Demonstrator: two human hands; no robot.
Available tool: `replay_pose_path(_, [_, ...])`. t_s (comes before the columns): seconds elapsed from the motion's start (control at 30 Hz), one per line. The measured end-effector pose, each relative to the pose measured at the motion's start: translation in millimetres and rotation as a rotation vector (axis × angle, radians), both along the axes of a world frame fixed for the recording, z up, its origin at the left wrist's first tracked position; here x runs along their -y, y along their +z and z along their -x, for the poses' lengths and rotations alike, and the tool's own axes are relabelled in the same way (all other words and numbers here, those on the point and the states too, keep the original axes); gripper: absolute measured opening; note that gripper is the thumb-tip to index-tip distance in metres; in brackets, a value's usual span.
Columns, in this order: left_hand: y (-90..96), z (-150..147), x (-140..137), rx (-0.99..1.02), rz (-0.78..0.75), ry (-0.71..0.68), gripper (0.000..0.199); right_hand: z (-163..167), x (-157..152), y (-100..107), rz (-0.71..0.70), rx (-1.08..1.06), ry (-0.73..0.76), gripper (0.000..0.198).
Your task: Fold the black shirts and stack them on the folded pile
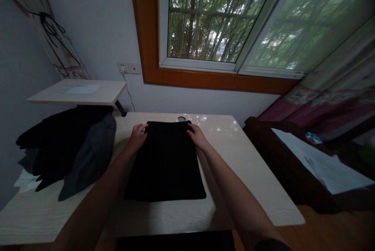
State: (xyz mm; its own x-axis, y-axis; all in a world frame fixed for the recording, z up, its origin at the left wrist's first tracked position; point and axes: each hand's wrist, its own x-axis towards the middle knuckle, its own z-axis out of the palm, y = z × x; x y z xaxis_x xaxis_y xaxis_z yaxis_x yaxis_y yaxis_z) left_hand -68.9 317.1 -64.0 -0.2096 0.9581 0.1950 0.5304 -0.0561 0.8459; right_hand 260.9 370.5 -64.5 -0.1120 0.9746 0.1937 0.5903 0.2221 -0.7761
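Note:
A black skirt (168, 161) lies flat and smooth on the pale wooden table (234, 157), its narrow end away from me and its wide end near the front edge. At the far left corner, my left hand (138, 137) is closed, thumb and fingers pinching the cloth. My right hand (198, 136) grips the far right corner the same way, fingers bent over the edge. Both forearms reach along the sides of the skirt.
A heap of black and dark grey clothes (93, 153) sits on the table's left, under a raised shelf (108, 89) bearing a paper sheet (82, 89). A cable hole (181, 118) lies behind the skirt. Right of the table stands dark brown furniture (281, 165).

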Motion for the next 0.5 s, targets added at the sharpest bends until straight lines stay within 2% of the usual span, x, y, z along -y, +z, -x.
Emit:
replay_pose_path(0.07, [2.6, -4.4, 3.3, -0.11, -0.06, -0.018, 0.045, 0.8, 4.8, -1.7, -0.044, 0.044, -0.047, 0.054])
replay_pose_path(0.17, [16.1, -19.1, 10.0, -0.435, -0.174, -0.149, 0.044, 8.1, 16.3, 3.5, -0.175, 0.174, -0.105, 0.055])
replay_pose_path(0.27, [25.6, -41.2, 14.6, -0.672, -0.198, -0.307, 0.047, 25.5, 28.1, 9.5, -0.274, 0.28, 0.017, 0.053])
replay_pose_path(0.37, [20.2, -59.0, 15.5, -0.781, -0.151, -0.394, 0.052, 44.3, 36.2, 7.1, -0.268, 0.406, 0.163, 0.054])
replay_pose_path(0.5, [0.7, -62.4, 11.3, -0.818, -0.062, -0.389, 0.055, 53.2, 35.6, -5.3, -0.2, 0.543, 0.18, 0.058])
